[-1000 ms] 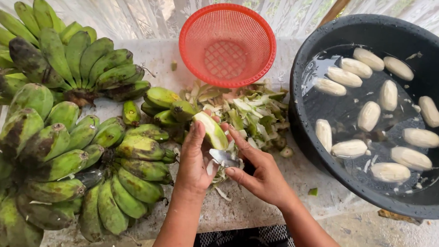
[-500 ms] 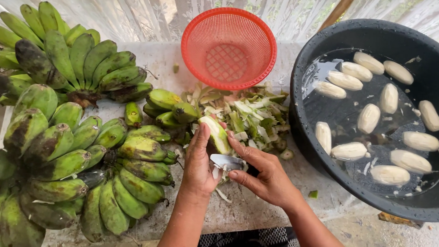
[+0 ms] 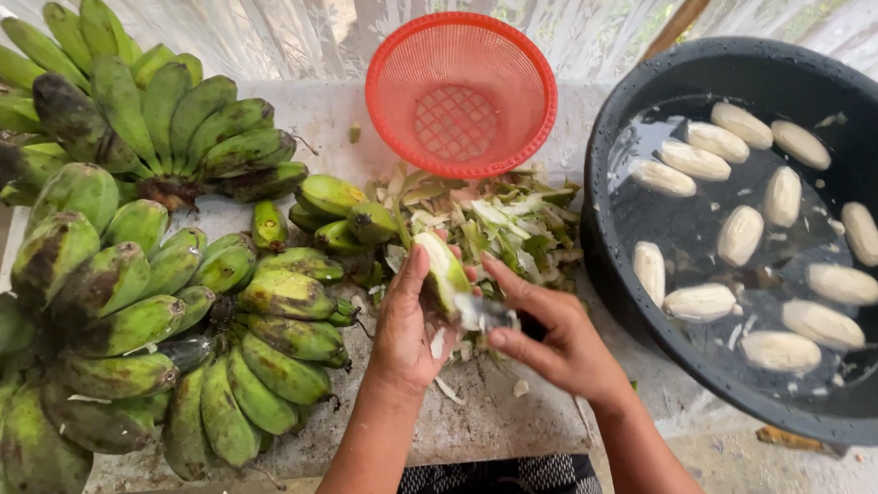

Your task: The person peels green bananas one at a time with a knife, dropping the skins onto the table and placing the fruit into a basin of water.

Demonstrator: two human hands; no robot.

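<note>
Peeling a green banana (image 3: 445, 269), just left of the frame's centre, above the marble-patterned tabletop (image 3: 510, 421). Left hand (image 3: 407, 326) wrapped around the fruit's lower half, thumb up along its left side, fingers curled behind. Right hand (image 3: 555, 333) closed on a knife (image 3: 486, 313) — fingers pressed together around the handle, blade laid flat against the banana's right flank where pale flesh already shows. Best done, probably, with the edge kept shallow under the skin and the left thumb held clear of the blade's path. Peel scraps (image 3: 505, 225) heaped just above the hands. Unpeeled bunches (image 3: 136, 291) filling the left of the frame. Red plastic colander (image 3: 460, 93) at top centre. Black basin (image 3: 868, 89) of water at right — peeled bananas (image 3: 740, 233) floating inside.
</note>
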